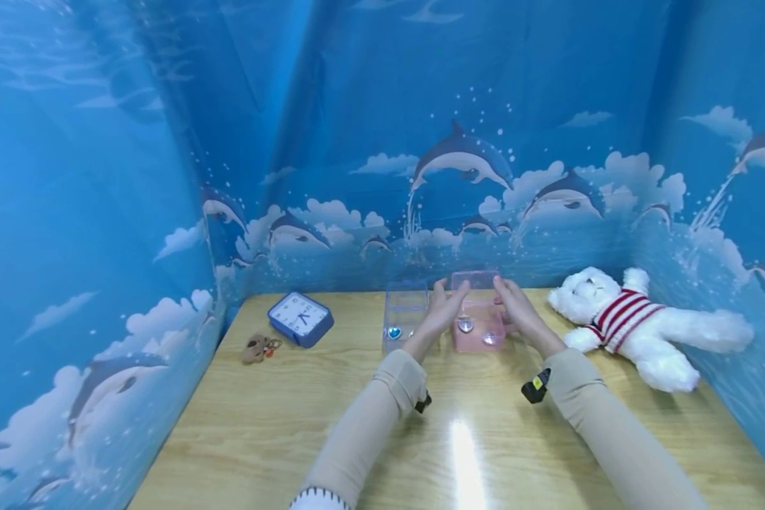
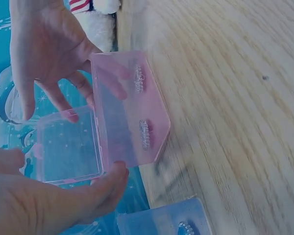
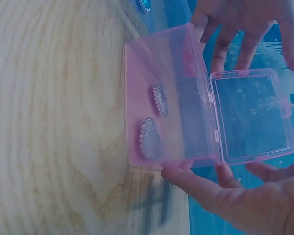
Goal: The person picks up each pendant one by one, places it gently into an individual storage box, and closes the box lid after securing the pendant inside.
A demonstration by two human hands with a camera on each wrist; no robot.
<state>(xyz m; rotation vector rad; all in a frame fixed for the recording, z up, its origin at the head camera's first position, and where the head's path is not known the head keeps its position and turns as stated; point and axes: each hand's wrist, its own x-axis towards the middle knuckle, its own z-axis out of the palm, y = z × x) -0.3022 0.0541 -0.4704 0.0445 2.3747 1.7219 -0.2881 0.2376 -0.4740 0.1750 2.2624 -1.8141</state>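
A see-through pink box (image 1: 477, 345) stands on the table with its lid (image 3: 252, 117) raised at the back. Inside lie two clear gems (image 3: 159, 99) with beaded silver rims. Beside its left wall my left hand (image 1: 445, 310) touches the box with nearly straight fingers. My right hand (image 1: 523, 313) is at the opposite wall, fingertips against the box. Both thumbs point up near the lid. To the left is a see-through blue box (image 1: 397, 301), its lid also raised, with a blue heart-shaped gem (image 1: 394, 331) inside.
A blue clock (image 1: 302, 319) and a small brown plush keychain (image 1: 255, 349) lie on the left of the wooden table (image 1: 280, 425). A white teddy bear (image 1: 663, 333) in a striped sweater lies at the right. A dolphin-print curtain (image 1: 357, 142) encloses the table's back and sides.
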